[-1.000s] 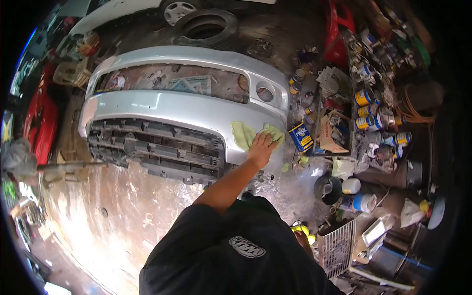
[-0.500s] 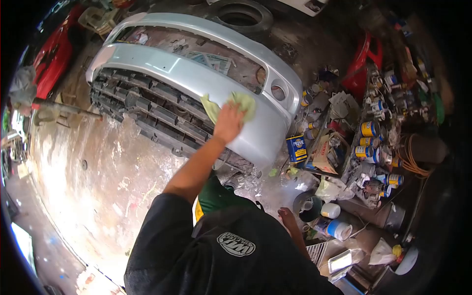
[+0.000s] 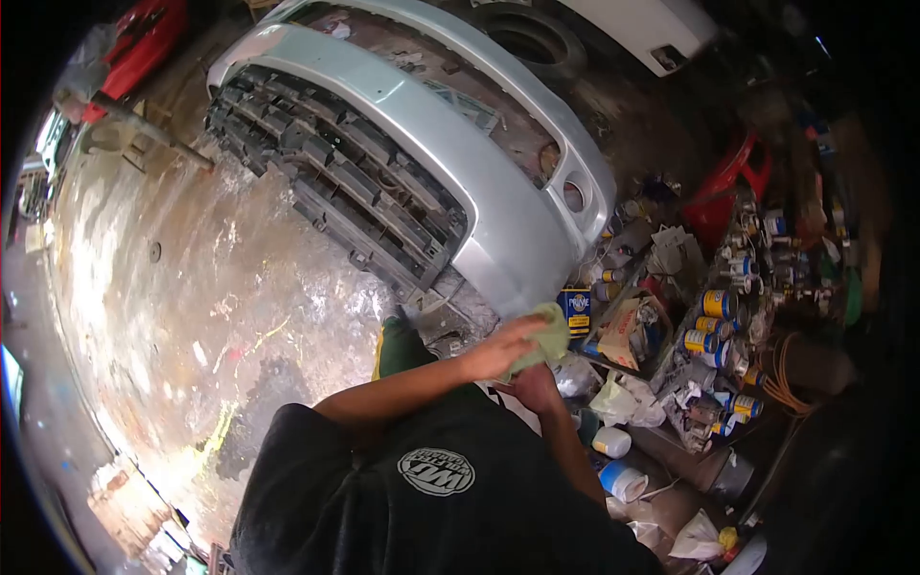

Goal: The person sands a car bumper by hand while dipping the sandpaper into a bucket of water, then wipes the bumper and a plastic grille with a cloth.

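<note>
A light green cloth (image 3: 544,343) is in my left hand (image 3: 500,351), whose fingers press against it from the left. My right hand (image 3: 533,385) is directly below, close under the cloth's lower edge, with its fingers partly hidden. Both hands are together in front of my body, just below the near right end of a silver car bumper (image 3: 513,216). The bumper lies across the floor, with a black plastic grille (image 3: 345,182) along its near side.
A blue PRIME can (image 3: 575,311) stands just past the hands. To the right are a cardboard box (image 3: 628,331), several paint cans (image 3: 717,305) and a white plastic bag (image 3: 628,398). A tyre (image 3: 532,40) lies behind the bumper, and red car panels (image 3: 733,187) stand farther off.
My left hand has left the bumper's surface and come back toward my body with the cloth. My right hand has risen to meet it. The view has shifted.
</note>
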Demonstrator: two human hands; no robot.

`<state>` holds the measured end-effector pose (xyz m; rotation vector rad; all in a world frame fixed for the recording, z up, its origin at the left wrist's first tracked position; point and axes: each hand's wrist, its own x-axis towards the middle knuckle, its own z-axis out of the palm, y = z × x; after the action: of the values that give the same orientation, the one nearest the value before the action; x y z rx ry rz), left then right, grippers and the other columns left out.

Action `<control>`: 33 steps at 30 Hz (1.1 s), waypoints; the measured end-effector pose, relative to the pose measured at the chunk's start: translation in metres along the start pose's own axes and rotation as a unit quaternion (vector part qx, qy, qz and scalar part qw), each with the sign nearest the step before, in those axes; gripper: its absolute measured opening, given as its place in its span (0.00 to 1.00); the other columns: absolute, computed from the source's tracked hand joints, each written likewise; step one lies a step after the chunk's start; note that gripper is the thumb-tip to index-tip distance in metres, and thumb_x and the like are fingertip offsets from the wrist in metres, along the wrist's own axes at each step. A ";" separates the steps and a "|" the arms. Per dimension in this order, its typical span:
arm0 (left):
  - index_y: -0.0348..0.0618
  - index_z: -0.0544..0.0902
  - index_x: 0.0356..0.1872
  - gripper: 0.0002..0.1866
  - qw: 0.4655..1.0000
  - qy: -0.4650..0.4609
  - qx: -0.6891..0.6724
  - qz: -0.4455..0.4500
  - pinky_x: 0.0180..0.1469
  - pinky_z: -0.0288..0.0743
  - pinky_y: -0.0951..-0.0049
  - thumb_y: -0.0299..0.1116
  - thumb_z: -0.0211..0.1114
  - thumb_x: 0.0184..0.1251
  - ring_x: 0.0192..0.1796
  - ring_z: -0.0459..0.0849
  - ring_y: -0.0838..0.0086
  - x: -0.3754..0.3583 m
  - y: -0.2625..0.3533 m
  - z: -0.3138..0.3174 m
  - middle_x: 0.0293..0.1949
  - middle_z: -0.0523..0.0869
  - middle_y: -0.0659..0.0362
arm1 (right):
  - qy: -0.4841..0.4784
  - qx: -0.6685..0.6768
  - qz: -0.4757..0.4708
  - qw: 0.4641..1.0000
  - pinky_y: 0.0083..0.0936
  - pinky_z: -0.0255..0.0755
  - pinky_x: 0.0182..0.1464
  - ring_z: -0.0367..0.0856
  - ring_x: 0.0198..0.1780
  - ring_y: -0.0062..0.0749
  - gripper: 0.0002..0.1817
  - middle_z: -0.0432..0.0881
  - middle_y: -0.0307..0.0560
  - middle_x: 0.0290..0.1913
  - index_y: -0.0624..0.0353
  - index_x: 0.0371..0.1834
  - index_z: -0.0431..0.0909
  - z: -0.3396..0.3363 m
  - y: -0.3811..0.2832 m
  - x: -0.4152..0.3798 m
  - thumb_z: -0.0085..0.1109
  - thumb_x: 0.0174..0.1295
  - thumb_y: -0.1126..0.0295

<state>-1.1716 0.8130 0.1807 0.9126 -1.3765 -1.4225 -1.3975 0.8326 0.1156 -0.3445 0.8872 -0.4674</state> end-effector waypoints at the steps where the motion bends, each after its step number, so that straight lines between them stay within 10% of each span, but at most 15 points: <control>1: 0.42 0.72 0.71 0.23 0.997 -0.035 0.044 0.045 0.77 0.56 0.62 0.36 0.54 0.79 0.75 0.66 0.60 -0.003 0.017 -0.002 0.71 0.72 0.48 | -0.048 -0.047 -0.088 0.994 0.44 0.68 0.70 0.73 0.65 0.39 0.25 0.72 0.47 0.67 0.51 0.72 0.64 0.005 -0.003 0.007 0.44 0.78 0.53; 2: 0.42 0.72 0.70 0.22 0.990 -0.068 0.088 0.089 0.76 0.56 0.62 0.37 0.53 0.80 0.74 0.67 0.62 -0.007 0.032 -0.006 0.69 0.73 0.49 | -0.097 -0.093 -0.174 0.975 0.43 0.65 0.72 0.69 0.69 0.38 0.23 0.69 0.45 0.68 0.48 0.73 0.64 0.012 -0.006 0.017 0.42 0.79 0.55; 3: 0.41 0.73 0.69 0.22 0.978 -0.100 0.131 0.130 0.76 0.57 0.63 0.38 0.52 0.80 0.73 0.69 0.63 -0.012 0.038 -0.008 0.68 0.75 0.50 | -0.068 0.132 -0.208 0.967 0.47 0.72 0.66 0.82 0.57 0.41 0.28 0.76 0.48 0.65 0.57 0.71 0.65 0.063 -0.018 0.011 0.46 0.77 0.49; 6: 0.41 0.76 0.65 0.19 0.971 -0.020 -0.233 -0.051 0.73 0.61 0.65 0.39 0.52 0.81 0.69 0.72 0.69 -0.034 0.032 -0.015 0.62 0.79 0.54 | -0.065 0.106 -0.269 0.955 0.45 0.70 0.70 0.79 0.62 0.41 0.27 0.75 0.47 0.65 0.54 0.74 0.63 0.084 -0.053 0.027 0.47 0.78 0.55; 8: 0.41 0.78 0.59 0.16 0.929 0.101 -0.343 -0.093 0.64 0.68 0.70 0.38 0.52 0.81 0.59 0.75 0.77 -0.024 0.022 -0.011 0.52 0.81 0.62 | 0.007 -0.316 -0.244 0.917 0.42 0.66 0.72 0.72 0.69 0.43 0.26 0.74 0.50 0.67 0.55 0.74 0.64 0.078 -0.072 0.048 0.52 0.76 0.61; 10: 0.42 0.76 0.60 0.15 0.900 0.164 -0.365 -0.171 0.63 0.70 0.68 0.39 0.52 0.82 0.59 0.75 0.76 -0.013 0.010 -0.020 0.53 0.81 0.62 | 0.021 -0.374 -0.224 0.900 0.43 0.64 0.73 0.68 0.72 0.46 0.25 0.72 0.54 0.70 0.58 0.73 0.66 0.129 -0.082 0.044 0.53 0.75 0.63; 11: 0.42 0.71 0.67 0.20 0.889 0.194 -0.402 -0.101 0.65 0.72 0.67 0.41 0.52 0.82 0.62 0.76 0.73 -0.019 0.013 -0.018 0.59 0.78 0.59 | 0.037 -0.447 -0.245 0.860 0.43 0.63 0.73 0.67 0.74 0.48 0.25 0.70 0.56 0.71 0.60 0.72 0.66 0.160 -0.085 0.040 0.54 0.75 0.64; 13: 0.42 0.68 0.70 0.24 0.797 0.139 -0.584 -0.069 0.68 0.70 0.66 0.42 0.53 0.80 0.64 0.75 0.70 -0.028 0.006 -0.028 0.63 0.76 0.56 | 0.084 -0.721 -0.380 0.573 0.44 0.60 0.74 0.65 0.75 0.53 0.25 0.67 0.61 0.74 0.64 0.71 0.67 0.228 -0.081 0.033 0.54 0.75 0.65; 14: 0.43 0.66 0.72 0.26 0.739 0.106 -0.663 -0.053 0.69 0.69 0.66 0.43 0.54 0.80 0.66 0.75 0.68 -0.032 -0.002 -0.037 0.65 0.74 0.55 | 0.098 -0.683 -0.395 0.606 0.44 0.59 0.74 0.63 0.75 0.54 0.26 0.66 0.62 0.74 0.65 0.71 0.66 0.230 -0.084 0.033 0.54 0.75 0.65; 19: 0.44 0.66 0.71 0.28 0.777 0.240 -0.582 0.020 0.70 0.72 0.62 0.44 0.58 0.75 0.67 0.74 0.66 -0.020 0.034 -0.096 0.66 0.73 0.53 | 0.168 -0.560 -0.386 0.713 0.41 0.57 0.75 0.63 0.75 0.53 0.27 0.64 0.63 0.74 0.66 0.72 0.65 0.163 -0.098 0.031 0.57 0.74 0.66; 25: 0.50 0.77 0.49 0.15 0.870 0.490 0.046 0.021 0.50 0.77 0.66 0.48 0.59 0.71 0.59 0.79 0.78 0.043 0.077 -0.226 0.51 0.83 0.60 | 0.261 -0.393 -0.265 0.841 0.33 0.67 0.67 0.74 0.65 0.41 0.26 0.72 0.59 0.67 0.65 0.71 0.67 0.064 -0.077 0.000 0.58 0.72 0.67; 27: 0.52 0.81 0.42 0.13 0.729 0.524 0.439 -0.033 0.46 0.77 0.68 0.48 0.60 0.69 0.50 0.83 0.76 0.055 0.103 -0.261 0.43 0.86 0.63 | 0.297 -0.416 -0.243 0.825 0.32 0.70 0.64 0.77 0.62 0.39 0.26 0.74 0.58 0.64 0.64 0.70 0.68 0.032 -0.058 -0.013 0.59 0.72 0.66; 30: 0.53 0.85 0.38 0.10 0.489 0.556 0.666 -0.091 0.45 0.77 0.68 0.45 0.63 0.66 0.37 0.88 0.70 0.090 0.113 -0.326 0.30 0.88 0.67 | 0.351 -0.445 -0.210 0.797 0.31 0.72 0.60 0.80 0.58 0.37 0.27 0.78 0.56 0.61 0.65 0.69 0.69 0.006 -0.027 -0.033 0.60 0.71 0.65; 33: 0.52 0.87 0.40 0.09 0.362 0.374 0.823 -0.229 0.46 0.79 0.65 0.42 0.64 0.66 0.41 0.88 0.68 0.142 0.033 -0.373 0.33 0.89 0.62 | 0.365 -0.489 -0.165 0.775 0.28 0.73 0.57 0.81 0.54 0.34 0.26 0.80 0.53 0.59 0.66 0.68 0.70 0.009 -0.007 -0.051 0.61 0.71 0.64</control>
<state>-0.8562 0.5662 0.1891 2.8095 -1.3758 0.9278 -1.4191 0.8541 0.1576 -1.3626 1.8367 -0.4252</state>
